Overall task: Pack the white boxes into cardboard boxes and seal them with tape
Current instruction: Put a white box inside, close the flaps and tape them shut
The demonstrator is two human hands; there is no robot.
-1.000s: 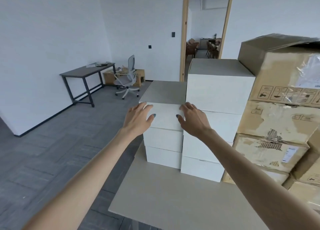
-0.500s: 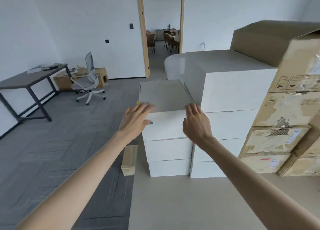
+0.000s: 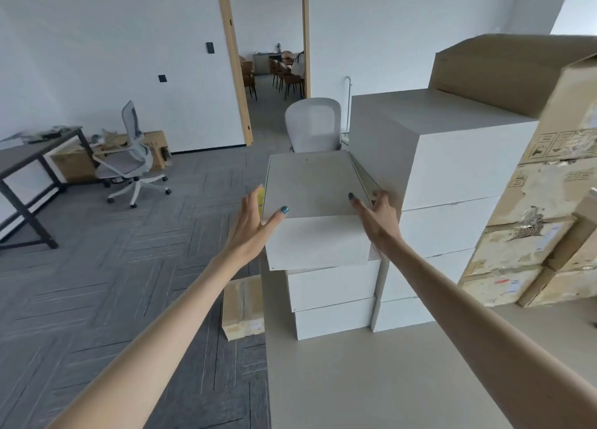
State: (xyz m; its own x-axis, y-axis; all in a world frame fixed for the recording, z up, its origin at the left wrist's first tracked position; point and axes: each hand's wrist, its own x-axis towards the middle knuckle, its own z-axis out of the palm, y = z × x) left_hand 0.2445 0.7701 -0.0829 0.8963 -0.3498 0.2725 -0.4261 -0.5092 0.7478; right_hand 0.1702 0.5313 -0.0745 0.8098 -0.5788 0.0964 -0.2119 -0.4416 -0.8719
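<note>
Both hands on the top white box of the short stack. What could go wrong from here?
The top box overhangs the two boxes under it, which stand at the left edge of the table; dragging could tip them to the floor.
The right hand sits in the narrow gap beside the taller stack; knuckles may scrape or nudge it.

Your left hand (image 3: 253, 223): fingers along one side of the top white box (image 3: 310, 183), thumb over its top.
Your right hand (image 3: 379, 218): thumb on top, fingers curled round the opposite side.
Your arms: both stretched forward.
</note>
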